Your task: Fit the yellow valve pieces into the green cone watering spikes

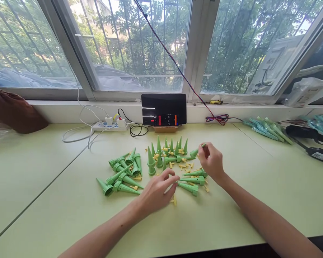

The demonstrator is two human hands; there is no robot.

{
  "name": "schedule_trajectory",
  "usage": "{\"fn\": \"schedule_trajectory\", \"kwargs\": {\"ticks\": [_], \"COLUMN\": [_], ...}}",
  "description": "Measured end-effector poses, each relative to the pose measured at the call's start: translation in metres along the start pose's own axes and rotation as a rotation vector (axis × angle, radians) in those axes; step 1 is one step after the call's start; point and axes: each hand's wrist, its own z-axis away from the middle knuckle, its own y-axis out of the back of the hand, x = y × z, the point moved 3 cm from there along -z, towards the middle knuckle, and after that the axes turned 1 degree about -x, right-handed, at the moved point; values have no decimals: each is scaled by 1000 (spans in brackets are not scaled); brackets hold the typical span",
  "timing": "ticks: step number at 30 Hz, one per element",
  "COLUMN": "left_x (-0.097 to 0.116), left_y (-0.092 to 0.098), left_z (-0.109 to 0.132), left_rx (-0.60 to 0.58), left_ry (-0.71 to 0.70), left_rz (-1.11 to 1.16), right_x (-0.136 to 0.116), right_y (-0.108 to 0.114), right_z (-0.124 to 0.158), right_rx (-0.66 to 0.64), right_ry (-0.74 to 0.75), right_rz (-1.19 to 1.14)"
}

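Note:
Several green cone-shaped plastic spikes (123,175) lie in a heap on the pale green table (70,208), with more standing upright (161,152) behind them. Small yellow plastic pieces (183,165) are scattered among them. My right hand (211,161) pinches one green spike (197,151) by its narrow end, lifted a little above the pile. My left hand (158,190) rests low over the table with fingers curled, its fingertips touching near a yellow piece (174,200) and a lying spike (190,188).
A dark tablet (163,107) and a phone with a timer (165,120) stand against the window sill. A power strip with white cables (110,125) lies to the left. A brown bag (14,111) sits far left; teal packaged items (269,129) lie at right.

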Motion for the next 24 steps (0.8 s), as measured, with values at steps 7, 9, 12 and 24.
{"fn": "schedule_trajectory", "kwargs": {"ticks": [7,9,12,24], "left_x": [0,2,4,6], "left_y": [-7,-6,-6,-6], "left_z": [0,-1,-1,0], "left_rx": [-79,-84,-98,-174], "left_ry": [-14,-34,-49,-41], "left_rz": [-61,-73,-88,-90], "right_x": [30,32,33,36], "right_y": [-12,-14,-17,-23], "right_z": [-7,-7,-6,-3], "right_rx": [-162,-190,-241,-279], "right_ry": [0,20,47,16], "right_rz": [52,31,0,-39]}}
